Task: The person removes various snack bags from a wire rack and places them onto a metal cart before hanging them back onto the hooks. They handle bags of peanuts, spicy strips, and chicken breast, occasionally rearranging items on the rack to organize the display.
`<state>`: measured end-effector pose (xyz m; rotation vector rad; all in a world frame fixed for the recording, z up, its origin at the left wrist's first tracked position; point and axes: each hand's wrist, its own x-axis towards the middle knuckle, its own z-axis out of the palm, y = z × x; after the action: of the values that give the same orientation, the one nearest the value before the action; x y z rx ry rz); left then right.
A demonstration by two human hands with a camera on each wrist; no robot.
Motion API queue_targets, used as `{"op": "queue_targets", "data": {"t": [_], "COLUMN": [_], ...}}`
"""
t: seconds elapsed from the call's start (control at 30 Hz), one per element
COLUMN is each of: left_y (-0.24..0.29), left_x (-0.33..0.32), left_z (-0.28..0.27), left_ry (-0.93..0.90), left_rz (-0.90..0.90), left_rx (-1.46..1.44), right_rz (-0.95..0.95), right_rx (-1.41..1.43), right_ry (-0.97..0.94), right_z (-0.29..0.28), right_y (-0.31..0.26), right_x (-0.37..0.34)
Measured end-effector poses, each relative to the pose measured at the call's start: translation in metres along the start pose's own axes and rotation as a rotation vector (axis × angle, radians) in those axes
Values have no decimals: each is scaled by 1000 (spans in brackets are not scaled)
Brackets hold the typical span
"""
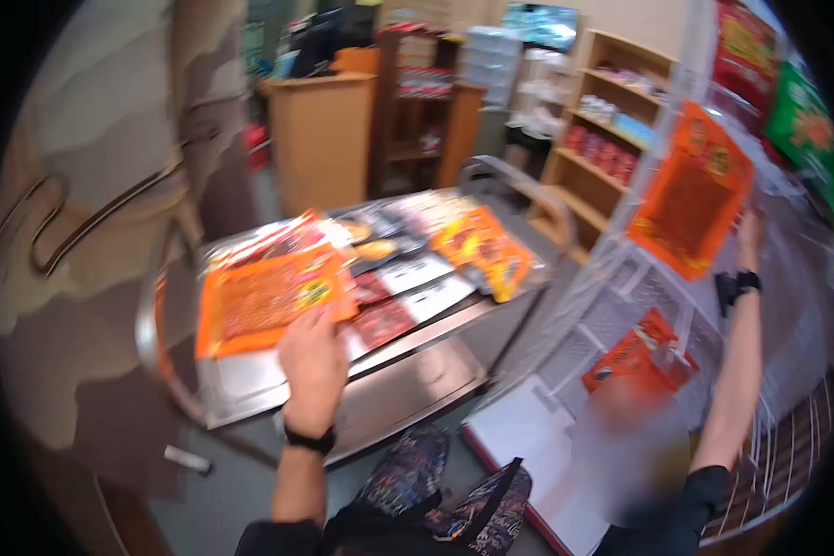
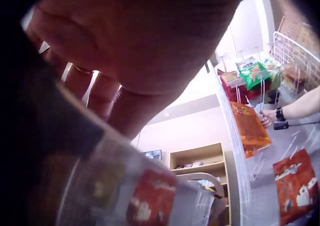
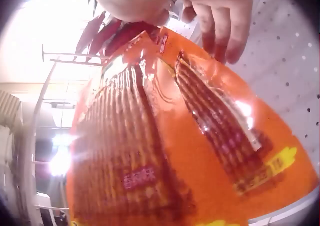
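Observation:
My right hand (image 1: 752,236) holds a large orange snack packet (image 1: 695,190) by its edge, close to the white pegboard rack. The right wrist view shows the packet (image 3: 190,136) from near, printed with long brown strips, my fingers (image 3: 222,31) behind its upper part. My left hand (image 1: 313,361) is at the near right corner of another orange snack packet (image 1: 273,301), which lies on a metal cart. From the left wrist, the hand (image 2: 130,41) fills the upper view, fingertips hidden; I cannot tell whether it grips the packet.
More snack bags, among them a yellow-orange packet (image 1: 484,252), lie on the metal cart (image 1: 250,394). An orange-red packet (image 1: 641,357) hangs lower on the rack (image 1: 612,306). Red (image 1: 743,51) and green bags (image 1: 809,130) hang above. Wooden shelves (image 1: 565,153) stand behind.

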<state>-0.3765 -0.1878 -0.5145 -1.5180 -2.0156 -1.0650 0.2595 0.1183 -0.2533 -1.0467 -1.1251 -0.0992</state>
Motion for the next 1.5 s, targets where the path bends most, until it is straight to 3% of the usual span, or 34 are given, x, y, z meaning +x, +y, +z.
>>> {"op": "queue_targets", "data": {"t": [0.03,0.07,0.13,0.17,0.23,0.33,0.37,0.43,0.5,0.53,0.6,0.7,0.8,0.97,1.03,1.07,1.1,1.13,1.17,1.23,1.3,1.33,1.37,1.43,1.47,1.5], "left_y": [3,8,9,11,18,26,29,28,15,13,12,16,27,58,70,69,73,79,88,102,108,116,125,140,155,176], "left_x": [-1,0,-4,-6,-3,1,2,5,-3,-3,-6,-2,6,9,6,1,0,-2,-4,-8,-12,-12,-13,-29,-33,-25], "left_z": [2,-1,-1,0,-8,-16,-22,-21,-10,-11,-5,-8,-26,-70,-86,-89,-88,-86,-85,-87,-87,-87,-86,-69,-60,-57], "left_ry": [22,-29,-99,-86,-177,-150,-177,-194,-145,-246,-234,-246,52,232,317,269,261,318,373,229,-8,-80,-145,-685,-466,-241], "left_rz": [20,-20,-18,-16,-96,-108,-189,-259,-85,-76,-87,-154,-111,-113,-37,-13,-12,53,115,136,296,403,510,464,570,666], "left_rx": [-21,-36,-41,-31,-97,-109,-149,-185,-22,34,10,-5,-191,-306,-390,-419,-422,-704,-986,-1174,-1115,-1106,-1098,-1388,-1404,-1409], "right_rz": [-101,-96,-56,-203,-143,-86,-87,-51,1,-37,-81,24,26,94,-182,-180,-271,-365,-368,-421,-327,-531,-522,-118,45,-201], "right_rx": [68,26,-23,18,-151,-270,-266,-277,-254,-223,-183,177,61,-54,-81,-90,-246,-402,-411,2,85,144,195,396,484,409], "right_ry": [-215,-129,-240,-334,-451,-295,-287,-4,-41,-1,43,-247,-104,-96,103,103,364,622,615,83,-470,-765,-1080,-1542,-1566,-1519], "right_z": [-14,-7,-5,-4,1,9,15,22,28,35,38,41,52,44,51,47,43,40,36,23,10,6,3,-3,-5,-7], "right_y": [16,-43,-78,-65,-94,-98,-103,-107,-97,-86,-83,-98,-84,-72,-22,-41,-60,-81,-106,-159,-219,-234,-253,-275,-275,-280], "right_x": [14,-37,-69,-62,-78,-81,-85,-88,-83,-81,-78,-87,-75,-69,-48,-59,-69,-79,-93,-135,-198,-222,-247,-296,-321,-332]}}
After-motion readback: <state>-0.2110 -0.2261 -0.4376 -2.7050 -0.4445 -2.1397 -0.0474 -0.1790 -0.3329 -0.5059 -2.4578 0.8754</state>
